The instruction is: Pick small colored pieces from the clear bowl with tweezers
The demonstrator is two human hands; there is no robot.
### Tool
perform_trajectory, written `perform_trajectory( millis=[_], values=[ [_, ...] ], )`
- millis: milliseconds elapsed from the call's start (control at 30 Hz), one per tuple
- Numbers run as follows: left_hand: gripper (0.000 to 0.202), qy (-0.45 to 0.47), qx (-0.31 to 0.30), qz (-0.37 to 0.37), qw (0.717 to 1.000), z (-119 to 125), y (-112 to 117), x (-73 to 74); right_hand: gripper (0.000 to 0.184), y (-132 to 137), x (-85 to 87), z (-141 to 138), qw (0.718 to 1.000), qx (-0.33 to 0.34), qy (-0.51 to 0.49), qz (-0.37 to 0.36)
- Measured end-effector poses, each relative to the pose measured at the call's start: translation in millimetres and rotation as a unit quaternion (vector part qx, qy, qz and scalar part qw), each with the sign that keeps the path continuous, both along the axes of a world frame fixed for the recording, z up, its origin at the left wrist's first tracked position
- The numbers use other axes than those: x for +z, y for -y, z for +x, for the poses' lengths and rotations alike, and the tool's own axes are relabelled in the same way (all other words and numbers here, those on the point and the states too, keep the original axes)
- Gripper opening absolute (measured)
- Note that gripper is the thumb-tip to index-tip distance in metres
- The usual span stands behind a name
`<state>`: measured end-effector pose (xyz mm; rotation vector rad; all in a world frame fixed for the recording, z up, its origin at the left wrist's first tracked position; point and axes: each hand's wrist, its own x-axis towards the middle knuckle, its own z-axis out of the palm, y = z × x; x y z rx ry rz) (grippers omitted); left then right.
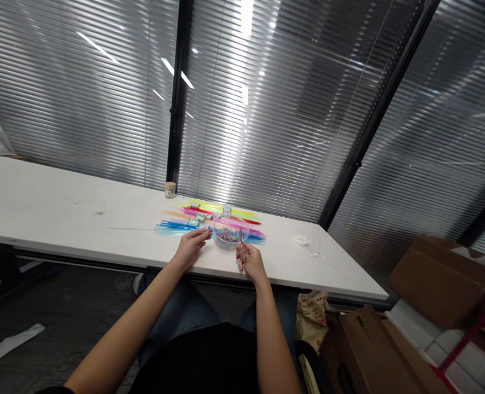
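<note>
Clear plastic is what the bowl (pixel 229 218) looks to be made of, so it's probably light, and it's parked between the two hands near the front edge of the white table (pixel 62 208). It could easily be knocked or shoved by a wrist, and the small coloured bits inside would get scattered across the table or onto the floor.

Second worry: the scissors (pixel 241 243) are held with the blades pointing up and away, right beside the bowl and not far from the other hand's fingertips. If a cut were made without a proper look, a finger could get nicked. Cut pieces could also be flicked past the bowl rather than into it.

The bundles of straws could be rolled or fanned out further if brushed, since they're only lying loose behind the bowl. The blue straws (pixel 174 226) are nearest the left hand.

Hands:
- The right hand (pixel 250 261) is closed around the scissor handles, with its heel resting near the table edge. Whether the blades are open can't be made out.
- The left hand (pixel 191 246) is loosely curled, palm down, fingertips at the ends of the blue straws just left of the bowl. Whether a straw is actually pinched can't be told at this size.
</note>
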<state>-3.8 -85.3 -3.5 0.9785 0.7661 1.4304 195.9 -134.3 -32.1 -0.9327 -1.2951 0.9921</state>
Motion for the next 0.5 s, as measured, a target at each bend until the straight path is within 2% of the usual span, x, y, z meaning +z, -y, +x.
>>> perform_trajectory(
  millis=[433,500],
  values=[
    [0.033,0.007,-0.004,-0.01,1.0,0.0,-1.0,-0.6,0.039,3.2,5.3,-2.5,0.999,-0.027,-0.008,-0.017],
    [0.032,0.006,0.02,0.011,1.0,0.3,-1.8,-1.7,0.041,3.9,6.9,-3.1,0.999,-0.023,-0.023,-0.021]
  ],
)
